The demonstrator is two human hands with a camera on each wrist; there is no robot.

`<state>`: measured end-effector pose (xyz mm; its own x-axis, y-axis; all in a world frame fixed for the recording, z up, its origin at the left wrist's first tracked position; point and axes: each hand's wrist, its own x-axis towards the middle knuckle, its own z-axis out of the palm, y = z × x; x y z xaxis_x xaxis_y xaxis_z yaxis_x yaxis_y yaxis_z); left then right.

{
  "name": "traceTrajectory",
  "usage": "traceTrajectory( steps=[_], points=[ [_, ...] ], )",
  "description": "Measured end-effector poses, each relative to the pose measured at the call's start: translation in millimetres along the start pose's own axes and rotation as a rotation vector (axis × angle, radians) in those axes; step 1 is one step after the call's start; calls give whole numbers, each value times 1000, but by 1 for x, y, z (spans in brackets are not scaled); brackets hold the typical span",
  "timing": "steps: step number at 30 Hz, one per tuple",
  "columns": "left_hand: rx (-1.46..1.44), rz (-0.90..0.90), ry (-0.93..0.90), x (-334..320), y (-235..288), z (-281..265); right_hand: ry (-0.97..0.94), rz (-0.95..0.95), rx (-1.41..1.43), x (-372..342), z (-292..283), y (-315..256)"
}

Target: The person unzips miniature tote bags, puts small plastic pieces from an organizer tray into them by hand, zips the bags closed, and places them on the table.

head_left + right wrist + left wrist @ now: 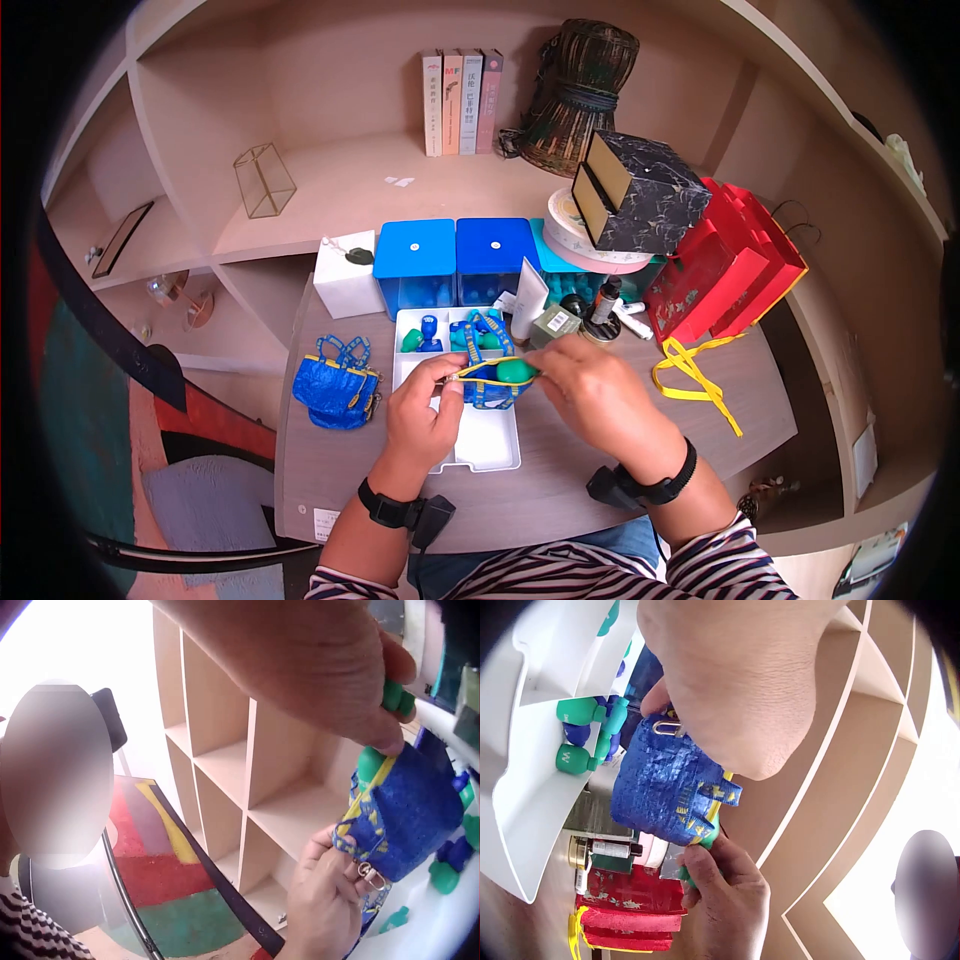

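A small blue bag [656,780] with yellow trim and patterned straps is held over the white tray [490,445], its mouth spread. My left hand [422,415] pinches the left end of its rim, beside a metal clasp [371,876]. A green bottle [515,371] shows in the mouth. My right hand [605,400] is at the right end of the rim, thumb against the bag, and grips another small green bottle [393,696] in its fingers. Green and blue bottles [576,759] lie in the tray's far compartments. A second blue bag [335,392] stands left of the tray.
Blue lidded boxes [415,262] and a white box [349,280] line the back of the table. A white tube [529,300], small cosmetics and a black marbled box [655,195] stand behind my right hand. A red gift bag [705,275] with yellow ribbon [700,385] is at right.
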<state>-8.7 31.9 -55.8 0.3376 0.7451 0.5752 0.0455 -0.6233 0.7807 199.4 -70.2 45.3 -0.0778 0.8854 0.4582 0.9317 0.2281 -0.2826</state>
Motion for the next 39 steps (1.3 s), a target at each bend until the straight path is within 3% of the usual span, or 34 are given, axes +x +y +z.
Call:
traceTrajectory(
  steps=[4, 6, 8, 11, 19, 24, 33, 36, 39],
  points=[
    [-109, -115, -58, -3, -4, 2, -81, -7, 149, -2, 2, 1],
    [-99, -115, -68, -2, -2, 1, 0, 20, 226, -1, -5, 5],
    [-4, 7, -86, 1, 0, 2, -11, 87, 274, 0, -15, 5],
    [-37, 60, -101, 0, -3, 6, -35, -13, 470, 1, -16, 3],
    [-161, -36, -135, -5, -8, 6, -56, -143, 374, 4, 17, -7],
    [-261, -121, -105, -6, -10, 8, 83, -153, 259, -1, 17, 9],
    [-70, 67, -188, -1, -2, 9, -63, -165, 43, -6, 23, 3],
    [-91, 37, -191, -3, -4, 10, -39, -116, 128, -12, 26, 10],
    [-176, -137, -120, -4, 0, 5, 40, -51, 237, -19, 26, 19]
  ],
)
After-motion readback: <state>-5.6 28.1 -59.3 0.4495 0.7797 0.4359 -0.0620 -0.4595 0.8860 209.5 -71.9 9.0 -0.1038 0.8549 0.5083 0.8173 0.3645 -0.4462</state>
